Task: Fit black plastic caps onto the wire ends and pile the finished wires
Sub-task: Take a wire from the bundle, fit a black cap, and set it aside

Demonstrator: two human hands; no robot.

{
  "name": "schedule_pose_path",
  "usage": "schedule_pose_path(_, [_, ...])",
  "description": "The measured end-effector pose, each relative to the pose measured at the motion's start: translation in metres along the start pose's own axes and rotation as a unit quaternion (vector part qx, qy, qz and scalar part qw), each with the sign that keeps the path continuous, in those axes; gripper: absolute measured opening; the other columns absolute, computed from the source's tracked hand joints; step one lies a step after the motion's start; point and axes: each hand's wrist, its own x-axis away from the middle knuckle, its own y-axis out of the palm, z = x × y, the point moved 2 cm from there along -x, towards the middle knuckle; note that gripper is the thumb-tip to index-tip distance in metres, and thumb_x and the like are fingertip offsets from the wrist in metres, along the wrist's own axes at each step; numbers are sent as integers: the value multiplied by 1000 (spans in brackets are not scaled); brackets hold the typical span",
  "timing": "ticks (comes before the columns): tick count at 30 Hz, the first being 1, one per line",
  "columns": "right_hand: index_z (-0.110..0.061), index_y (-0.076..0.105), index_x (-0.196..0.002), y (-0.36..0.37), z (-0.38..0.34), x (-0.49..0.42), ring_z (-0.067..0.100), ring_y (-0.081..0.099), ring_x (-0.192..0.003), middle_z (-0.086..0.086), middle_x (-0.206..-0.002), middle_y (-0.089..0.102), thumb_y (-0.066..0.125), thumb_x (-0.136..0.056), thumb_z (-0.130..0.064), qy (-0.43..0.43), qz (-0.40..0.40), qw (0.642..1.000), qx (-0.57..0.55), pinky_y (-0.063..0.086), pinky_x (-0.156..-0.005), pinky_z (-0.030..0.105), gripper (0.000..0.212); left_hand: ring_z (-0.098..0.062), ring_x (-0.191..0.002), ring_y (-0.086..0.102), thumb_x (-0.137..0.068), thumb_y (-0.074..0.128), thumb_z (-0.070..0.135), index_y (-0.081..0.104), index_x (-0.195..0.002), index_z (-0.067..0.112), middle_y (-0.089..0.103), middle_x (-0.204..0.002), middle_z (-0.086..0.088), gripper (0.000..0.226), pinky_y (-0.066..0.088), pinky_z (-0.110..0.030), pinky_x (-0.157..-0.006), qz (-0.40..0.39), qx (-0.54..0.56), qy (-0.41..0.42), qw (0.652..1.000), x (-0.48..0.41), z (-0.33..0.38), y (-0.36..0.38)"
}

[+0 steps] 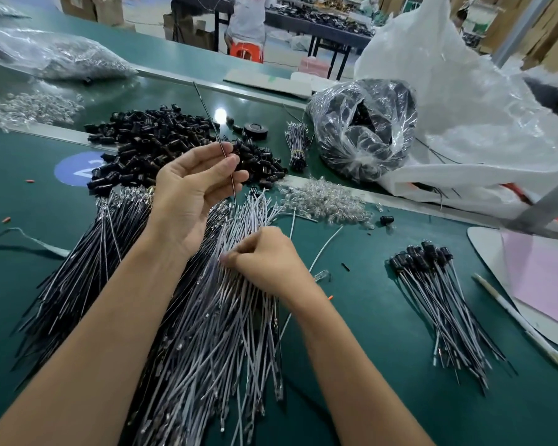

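My left hand (187, 191) pinches one thin black wire (211, 123) between thumb and fingertips, holding it upright above the heap of loose black caps (161, 140). My right hand (264, 259) lies on the big pile of uncapped white and black wires (213, 317), its fingers curled and pinching among the white strands. A smaller pile of finished wires with black caps on their ends (438, 291) lies to the right on the green table (368, 365).
A clear bag of black caps (364, 130) and a large white plastic bag (464, 107) stand at the back right. Clear small parts (326, 201) are scattered behind the wires. A tied wire bundle (298, 146), tape roll (255, 130), pen (519, 320) and pink paper (541, 284) lie around.
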Motion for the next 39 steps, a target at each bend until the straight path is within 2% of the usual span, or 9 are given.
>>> schedule_pose_path(4, [-12, 69, -65, -12, 11, 0, 7, 46, -50, 3, -67, 67, 67, -90, -23, 24, -21, 988, -152, 39, -53, 24, 27, -14, -71, 72, -71, 73, 12, 70, -93, 12, 75, -80, 1, 23, 56, -21, -64, -1, -18, 0, 1000, 3, 0, 3])
schedule_pose_path(9, [-6, 64, -94, -46, 23, 11, 5, 53, -51, 2, -71, 72, 64, -92, -7, -32, 25, 951, -306, 44, -48, 16, 3, -17, -69, 72, -74, 72, 20, 71, -89, 12, 75, -80, -4, 17, 56, -24, -61, 3, -51, -16, 999, 6, -3, 7])
schedule_pose_path(11, [-7, 67, -101, -62, 29, 16, 6, 56, -55, 1, -71, 72, 66, -89, -6, -60, 71, 933, -349, 46, -52, 16, 12, -19, -69, 72, -74, 72, 19, 73, -86, 13, 76, -82, -6, 14, 57, -24, -61, -16, -95, -41, 994, 8, -5, 11])
schedule_pose_path(17, [-9, 74, -84, -77, 39, 23, 7, 55, -57, 1, -67, 69, 70, -86, -10, -107, 198, 896, -384, 44, -54, 17, 4, -25, -70, 73, -70, 74, 15, 74, -83, 8, 75, -85, -15, 15, 57, -25, -55, -118, -164, -150, 968, 26, -27, 37])
schedule_pose_path(23, [-13, 74, -75, -72, 36, 23, 8, 56, -53, -5, -59, 64, 72, -86, -10, -132, 266, 877, -377, 45, -53, 18, 11, -25, -71, 74, -69, 75, 19, 74, -80, 8, 76, -87, -15, 16, 58, -25, -55, -150, -173, -165, 959, 38, -42, 50])
schedule_pose_path(26, [-17, 73, -74, -70, 35, 22, 7, 58, -56, -7, -62, 66, 73, -85, -10, -140, 276, 879, -362, 46, -54, 18, 13, -23, -69, 74, -68, 75, 19, 76, -74, 12, 76, -86, -14, 9, 58, -26, -56, -156, -166, -162, 960, 37, -42, 49])
schedule_pose_path(32, [-21, 72, -77, -68, 35, 22, 3, 59, -60, -10, -66, 68, 72, -86, -12, -145, 269, 892, -334, 47, -58, 15, 13, -20, -63, 72, -65, 76, 19, 76, -77, 9, 75, -78, -16, 15, 60, -27, -57, -173, -181, -169, 953, 38, -43, 50])
schedule_pose_path(37, [-11, 69, -81, -75, 38, 24, 13, 62, -60, 0, -69, 69, 66, -91, -8, -146, 263, 859, -414, 51, -59, 22, 11, -20, -70, 71, -84, 73, 11, 75, -86, 7, 76, -79, -11, 5, 58, -26, -60, -194, -295, -146, 924, 33, -40, 49])
schedule_pose_path(39, [-9, 68, -84, -82, 43, 25, 12, 59, -56, 1, -68, 68, 65, -91, -7, -146, 272, 839, -448, 50, -54, 22, 8, -18, -70, 72, -87, 72, 15, 75, -86, 13, 75, -76, -3, 4, 58, -28, -60, -171, -415, -97, 888, 23, -37, 44])
